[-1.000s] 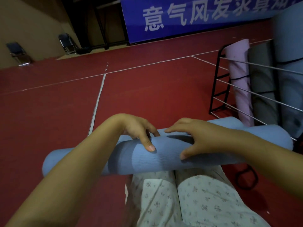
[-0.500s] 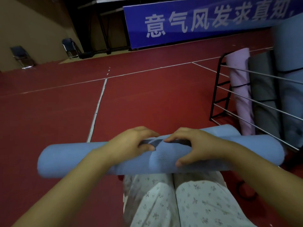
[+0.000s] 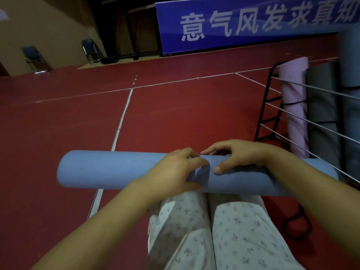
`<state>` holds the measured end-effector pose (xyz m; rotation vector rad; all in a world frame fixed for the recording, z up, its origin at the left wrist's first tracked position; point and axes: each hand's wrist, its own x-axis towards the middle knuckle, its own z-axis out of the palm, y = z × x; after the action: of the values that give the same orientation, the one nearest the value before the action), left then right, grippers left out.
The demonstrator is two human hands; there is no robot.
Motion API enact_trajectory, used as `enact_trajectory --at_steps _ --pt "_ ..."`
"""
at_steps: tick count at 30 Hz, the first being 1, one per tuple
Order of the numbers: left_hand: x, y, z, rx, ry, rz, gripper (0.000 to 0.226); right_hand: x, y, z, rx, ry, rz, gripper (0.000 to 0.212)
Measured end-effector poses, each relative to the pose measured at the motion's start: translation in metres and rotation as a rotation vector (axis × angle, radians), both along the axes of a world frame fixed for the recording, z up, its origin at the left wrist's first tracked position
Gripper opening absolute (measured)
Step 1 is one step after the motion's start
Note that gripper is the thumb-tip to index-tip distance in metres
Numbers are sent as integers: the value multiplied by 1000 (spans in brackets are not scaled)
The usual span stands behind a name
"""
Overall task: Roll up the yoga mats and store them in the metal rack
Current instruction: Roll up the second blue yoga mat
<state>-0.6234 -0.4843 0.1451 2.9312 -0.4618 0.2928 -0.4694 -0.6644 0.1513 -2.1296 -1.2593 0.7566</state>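
Across the person's lap, over knees in pale floral-print trousers (image 3: pixel 229 227), a rolled blue foam yoga mat (image 3: pixel 109 168) lies crosswise, its left end jutting out over the red sports floor (image 3: pixel 175 114) and its right end reaching toward the rack. Both hands sit on the middle of the roll, close together. The left hand (image 3: pixel 175 172) curls over the near side, its fingers (image 3: pixel 191 156) bent round the top of the mat and gripping it. The right hand (image 3: pixel 237 154) arches over the far side with its fingers curled onto the roll and its thumb pressed against the near face, so it too clasps the mat.

At the right edge stands a black metal rack with silver rails (image 3: pixel 272 106), holding upright rolls: a pink rolled mat (image 3: pixel 294 98) at the left, a grey rolled mat (image 3: pixel 321 106) beside it, and bluish ones further right. A black elastic loop (image 3: pixel 296 223) lies on the floor near the right knee. At the far side hangs a blue banner with white characters (image 3: pixel 243 22), and two dark folding chairs (image 3: pixel 35 57) stand by the tan wall at far left.
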Motion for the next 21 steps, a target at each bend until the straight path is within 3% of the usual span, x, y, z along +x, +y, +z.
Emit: enact_trajectory --at_steps 6,13,17,21 --pt "29 5 23 -66 203 81 58 13 5 3 -16 65 -56 55" --pt "55 18 39 -178 379 85 53 9 -1 4 242 -247 -211 56" --pt "71 25 45 -250 462 92 47 -11 -12 -2 310 -411 -121 54" --pt "83 32 46 -405 578 134 43 -22 -15 -23 301 -522 -109 71"
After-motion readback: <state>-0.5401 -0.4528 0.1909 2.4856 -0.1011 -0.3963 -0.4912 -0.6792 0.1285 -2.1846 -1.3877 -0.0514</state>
